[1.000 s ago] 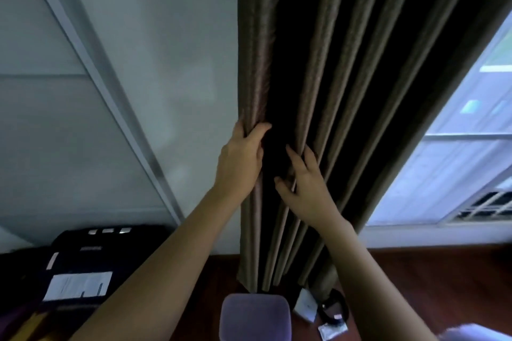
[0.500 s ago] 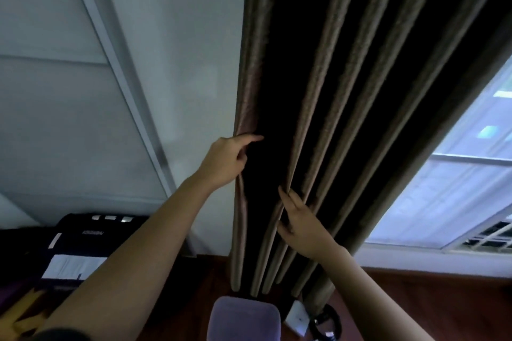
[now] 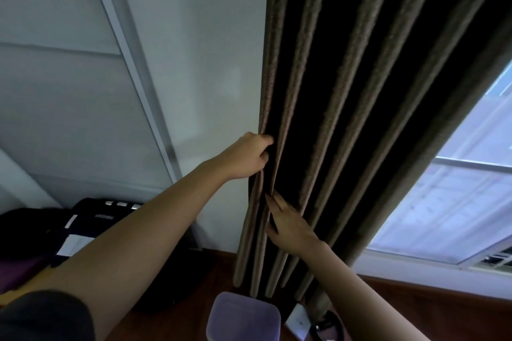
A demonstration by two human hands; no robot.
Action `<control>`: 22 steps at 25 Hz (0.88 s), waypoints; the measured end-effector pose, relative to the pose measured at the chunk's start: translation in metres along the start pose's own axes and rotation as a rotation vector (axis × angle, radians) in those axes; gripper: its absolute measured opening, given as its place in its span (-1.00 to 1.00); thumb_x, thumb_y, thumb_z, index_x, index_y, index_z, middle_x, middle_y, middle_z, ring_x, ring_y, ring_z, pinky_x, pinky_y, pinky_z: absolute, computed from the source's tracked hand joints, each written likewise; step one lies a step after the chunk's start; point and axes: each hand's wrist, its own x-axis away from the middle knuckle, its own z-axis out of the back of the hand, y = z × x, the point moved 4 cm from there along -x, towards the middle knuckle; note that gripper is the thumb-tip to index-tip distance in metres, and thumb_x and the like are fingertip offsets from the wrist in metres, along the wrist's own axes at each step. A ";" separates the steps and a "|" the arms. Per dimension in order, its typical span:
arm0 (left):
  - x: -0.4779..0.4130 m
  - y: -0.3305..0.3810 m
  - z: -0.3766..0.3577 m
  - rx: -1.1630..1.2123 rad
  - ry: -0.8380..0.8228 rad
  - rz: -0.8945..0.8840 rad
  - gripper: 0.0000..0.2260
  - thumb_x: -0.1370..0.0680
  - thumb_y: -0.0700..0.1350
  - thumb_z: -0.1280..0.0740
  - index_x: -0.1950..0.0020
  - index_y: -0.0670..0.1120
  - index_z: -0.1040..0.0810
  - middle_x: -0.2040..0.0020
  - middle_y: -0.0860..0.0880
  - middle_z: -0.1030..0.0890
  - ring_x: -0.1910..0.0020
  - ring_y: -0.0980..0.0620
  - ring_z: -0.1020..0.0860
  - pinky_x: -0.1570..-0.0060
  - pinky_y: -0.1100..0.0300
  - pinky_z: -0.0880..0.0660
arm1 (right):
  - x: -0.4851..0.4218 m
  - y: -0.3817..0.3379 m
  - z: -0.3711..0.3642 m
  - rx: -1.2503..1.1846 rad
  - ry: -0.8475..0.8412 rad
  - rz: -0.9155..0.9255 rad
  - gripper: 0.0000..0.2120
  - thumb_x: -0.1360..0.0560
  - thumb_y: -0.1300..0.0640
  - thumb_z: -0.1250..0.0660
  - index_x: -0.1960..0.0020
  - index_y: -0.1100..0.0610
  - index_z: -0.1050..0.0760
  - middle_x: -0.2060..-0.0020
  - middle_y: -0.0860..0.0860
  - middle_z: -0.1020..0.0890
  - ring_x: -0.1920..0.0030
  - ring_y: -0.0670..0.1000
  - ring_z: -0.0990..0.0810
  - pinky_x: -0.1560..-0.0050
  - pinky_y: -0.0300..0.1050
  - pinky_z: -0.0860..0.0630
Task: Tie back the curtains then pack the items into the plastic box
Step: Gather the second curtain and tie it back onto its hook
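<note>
A dark brown pleated curtain [image 3: 340, 108] hangs bunched beside the white wall. My left hand [image 3: 246, 156] grips the curtain's outer left fold at mid height, its fingertips tucked behind the fabric. Lower down, my right hand [image 3: 288, 225] presses flat on the second fold with fingers extended upward; whether it pinches the cloth is unclear. On the floor below the curtain stands a translucent purple plastic box [image 3: 243, 318]. Small items lie to its right: a white packet [image 3: 297, 322] and a black looped strap [image 3: 329, 327], both partly cut off.
A bright window [image 3: 454, 202] with a white frame is at the right. A dark bag [image 3: 91, 224] with white labels sits at the left on the reddish wooden floor [image 3: 443, 310]. A white sliding panel [image 3: 69, 91] covers the left wall.
The view has tilted up and closed in on the curtain. My left hand went from an open touch to gripping the edge fold. My right hand slid lower along the folds.
</note>
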 end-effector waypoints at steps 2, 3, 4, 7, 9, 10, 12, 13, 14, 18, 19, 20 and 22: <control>-0.001 0.005 0.000 0.007 -0.017 0.002 -0.92 -0.53 -0.33 -0.18 0.12 -0.27 -0.45 0.30 -0.12 -0.48 0.40 -0.04 -0.48 0.35 0.12 -0.43 | 0.001 0.000 0.000 0.003 0.005 -0.013 -0.38 -0.57 0.10 -0.14 -0.54 0.11 0.07 -0.54 0.05 0.02 -0.46 0.11 -0.18 -0.46 -0.09 -0.17; -0.002 0.007 0.000 0.013 -0.029 0.007 -0.92 -0.52 -0.32 -0.19 0.15 -0.26 -0.44 0.34 -0.08 -0.46 0.43 0.00 -0.45 0.39 0.15 -0.40 | 0.001 0.000 0.001 0.010 0.006 -0.017 -0.39 -0.57 0.11 -0.14 -0.54 0.12 0.05 -0.54 0.05 0.01 -0.45 0.12 -0.19 -0.45 -0.09 -0.17; -0.003 0.009 0.000 0.022 -0.038 0.008 -0.93 -0.52 -0.31 -0.20 0.17 -0.24 -0.43 0.36 -0.06 -0.44 0.45 0.03 -0.43 0.42 0.19 -0.37 | 0.000 0.000 0.002 0.021 0.007 -0.017 -0.40 -0.57 0.12 -0.14 -0.53 0.13 0.03 -0.54 0.06 0.00 -0.45 0.13 -0.21 -0.44 -0.09 -0.18; -0.004 0.015 -0.002 0.109 -0.059 0.024 -0.87 -0.49 -0.17 -0.32 0.11 -0.25 -0.50 0.27 -0.09 -0.55 0.36 0.00 -0.53 0.37 0.16 -0.45 | -0.002 0.002 0.000 0.050 -0.014 -0.034 -0.40 -0.56 0.12 -0.14 -0.53 0.16 0.00 -0.53 0.09 0.00 -0.45 0.16 -0.20 -0.45 -0.06 -0.18; -0.006 0.018 -0.005 0.117 -0.039 0.015 -0.74 -0.49 -0.01 -0.37 -0.01 -0.21 -0.56 0.16 -0.08 -0.60 0.25 0.01 -0.59 0.26 0.18 -0.53 | -0.002 0.003 -0.002 0.071 -0.032 -0.047 -0.40 -0.56 0.11 -0.14 -0.53 0.15 0.02 -0.54 0.09 0.02 -0.46 0.16 -0.19 -0.45 -0.05 -0.18; -0.007 0.018 -0.006 0.086 -0.011 0.001 -0.71 -0.51 0.02 -0.36 -0.02 -0.20 -0.56 0.15 -0.07 -0.60 0.23 0.01 -0.59 0.24 0.19 -0.54 | -0.001 0.002 -0.002 0.073 -0.048 -0.054 -0.39 -0.56 0.11 -0.13 -0.53 0.14 0.04 -0.54 0.09 0.03 -0.46 0.17 -0.19 -0.45 -0.04 -0.18; -0.009 0.016 -0.008 0.041 0.035 0.004 -0.74 -0.55 -0.03 -0.31 0.08 -0.25 -0.53 0.25 -0.06 -0.55 0.31 -0.01 -0.56 0.31 0.18 -0.46 | 0.006 0.006 -0.005 0.094 -0.098 -0.058 -0.39 -0.57 0.07 -0.13 -0.53 0.11 0.04 -0.54 0.07 0.04 -0.46 0.18 -0.18 -0.45 -0.03 -0.17; -0.009 0.012 -0.009 0.033 0.048 0.011 -0.76 -0.57 -0.07 -0.28 0.14 -0.26 -0.49 0.30 -0.05 -0.51 0.36 -0.01 -0.52 0.34 0.18 -0.41 | 0.011 0.009 -0.003 0.113 -0.085 -0.034 -0.42 -0.56 0.05 -0.13 -0.53 0.09 -0.04 -0.54 0.06 0.02 -0.46 0.18 -0.18 -0.45 0.01 -0.18; -0.008 0.009 -0.009 0.027 0.057 0.014 -0.77 -0.58 -0.11 -0.25 0.20 -0.24 -0.44 0.35 -0.03 -0.46 0.41 0.00 -0.49 0.36 0.18 -0.37 | 0.016 0.011 0.004 0.148 0.008 0.004 -0.47 -0.53 0.03 -0.15 -0.48 0.07 -0.20 -0.53 0.06 -0.02 -0.46 0.19 -0.20 -0.44 0.08 -0.21; -0.005 0.001 -0.004 0.014 0.077 0.014 -0.79 -0.57 -0.21 -0.23 0.27 -0.21 -0.38 0.40 -0.02 -0.40 0.48 0.06 -0.39 0.41 0.23 -0.31 | 0.034 0.013 0.069 0.109 0.736 -0.109 -0.59 -0.41 0.13 -0.35 -0.25 0.07 -0.47 -0.49 0.19 -0.07 -0.46 0.22 -0.14 -0.41 0.22 -0.15; -0.006 0.003 -0.005 -0.004 0.078 0.006 -0.79 -0.56 -0.22 -0.23 0.27 -0.20 -0.37 0.40 -0.02 -0.39 0.48 0.05 -0.39 0.41 0.22 -0.30 | 0.032 0.010 0.086 0.065 0.824 -0.145 -0.56 -0.41 0.15 -0.35 -0.29 0.08 -0.43 -0.48 0.23 -0.02 -0.47 0.23 -0.08 -0.42 0.17 -0.12; -0.006 0.007 -0.006 -0.022 0.080 -0.005 -0.80 -0.56 -0.24 -0.23 0.27 -0.19 -0.35 0.39 -0.03 -0.38 0.46 0.01 -0.40 0.41 0.21 -0.29 | 0.026 0.007 0.100 0.036 0.845 -0.157 -0.52 -0.42 0.15 -0.35 -0.33 0.10 -0.39 -0.47 0.26 0.01 -0.47 0.23 -0.04 -0.43 0.11 -0.11; -0.004 0.014 -0.010 -0.032 0.087 -0.026 -0.80 -0.56 -0.25 -0.22 0.26 -0.16 -0.33 0.39 -0.03 -0.39 0.45 0.01 -0.42 0.44 0.27 -0.29 | 0.007 0.009 0.111 -0.023 0.723 -0.144 -0.45 -0.45 0.16 -0.32 -0.42 0.15 -0.30 -0.46 0.29 -0.06 -0.46 0.24 -0.10 -0.45 0.03 -0.13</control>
